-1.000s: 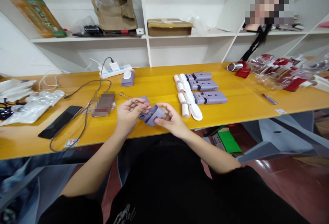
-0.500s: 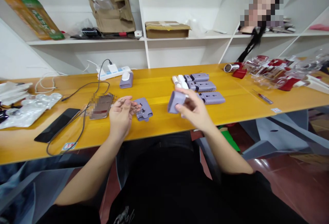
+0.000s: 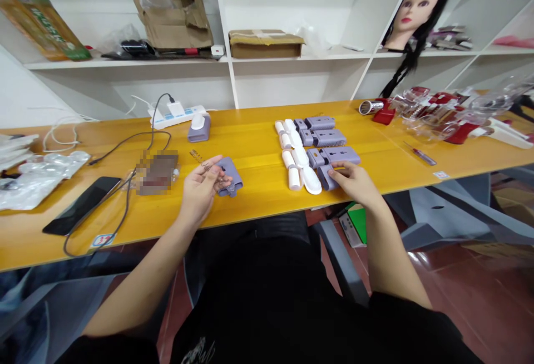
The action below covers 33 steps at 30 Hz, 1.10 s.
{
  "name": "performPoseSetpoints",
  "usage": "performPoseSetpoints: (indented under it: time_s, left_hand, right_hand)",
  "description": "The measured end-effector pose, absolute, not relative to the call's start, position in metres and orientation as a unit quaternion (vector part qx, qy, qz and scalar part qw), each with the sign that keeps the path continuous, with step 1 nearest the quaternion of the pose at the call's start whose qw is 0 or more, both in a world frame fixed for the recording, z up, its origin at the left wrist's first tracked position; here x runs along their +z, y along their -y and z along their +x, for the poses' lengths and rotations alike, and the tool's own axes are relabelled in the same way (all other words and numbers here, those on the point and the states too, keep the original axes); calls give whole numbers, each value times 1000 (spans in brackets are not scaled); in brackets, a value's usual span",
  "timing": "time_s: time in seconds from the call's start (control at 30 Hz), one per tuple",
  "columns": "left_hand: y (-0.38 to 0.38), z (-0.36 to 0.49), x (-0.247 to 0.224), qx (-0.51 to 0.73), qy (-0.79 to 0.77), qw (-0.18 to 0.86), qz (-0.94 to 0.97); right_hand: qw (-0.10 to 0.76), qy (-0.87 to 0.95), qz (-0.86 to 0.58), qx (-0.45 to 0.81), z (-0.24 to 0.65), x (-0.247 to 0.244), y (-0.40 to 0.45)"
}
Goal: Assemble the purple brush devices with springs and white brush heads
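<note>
- Torn cardboard carton [image 3: 173, 13] on upper shelf [image 3: 125, 63], with crumpled paper inside and sticking out of top
- Flat cardboard box [image 3: 265, 44] on same shelf, closed with tape, contents hidden
- Clear plastic bags [image 3: 434, 116] at far right of table, with red parts inside and around them
- Left hand [image 3: 200, 191] above table, palm up, fingers curled and pinching small metal spring [image 3: 206, 166]
- Lavender casing [image 3: 229, 177] flat on table, just beside left fingertips, not clearly touching them
- Right hand [image 3: 354, 181] low over table, fingers extended and lying on lavender shell [image 3: 326, 177]; firm grip or only light touch, not clear from this view
- Lavender shell tilted at end of front row, beside white oval cover [image 3: 311, 180]
- Three lavender housings [image 3: 323, 138] in neat rows on yellow table [image 3: 258, 202], with white rollers [image 3: 294, 177] lined up at their left
- Loose gold spring [image 3: 198, 156] on table, near left hand
- Pixelated flat object [image 3: 156, 172] left of left hand, too blurred to name
- Black phone [image 3: 81, 205] near front edge of table, with dark cable [image 3: 125, 208] running past it
- Power strip [image 3: 177, 115] at back of table, small screwdriver [image 3: 421, 156] on right side
- Mannequin head [image 3: 417, 10] with long black hair on right shelf [image 3: 425, 55]
</note>
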<state>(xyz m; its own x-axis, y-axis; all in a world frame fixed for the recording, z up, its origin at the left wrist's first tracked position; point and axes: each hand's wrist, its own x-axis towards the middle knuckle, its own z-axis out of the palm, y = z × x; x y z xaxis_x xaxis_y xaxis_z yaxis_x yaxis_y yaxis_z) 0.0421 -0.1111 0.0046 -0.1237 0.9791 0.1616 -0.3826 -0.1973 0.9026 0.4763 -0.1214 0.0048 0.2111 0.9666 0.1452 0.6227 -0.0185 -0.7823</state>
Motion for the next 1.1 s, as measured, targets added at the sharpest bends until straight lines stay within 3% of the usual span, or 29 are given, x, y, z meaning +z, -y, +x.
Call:
performPoseSetpoints:
  time_s: [0.37,1.1]
  left_hand:
    - [117,49,4,626,-379,531,429]
    - [123,56,0,592,-408,474,508]
  right_hand:
    - [410,577,-671,220,475,-7,117]
    - [429,648,-624,-75,433,-38,125]
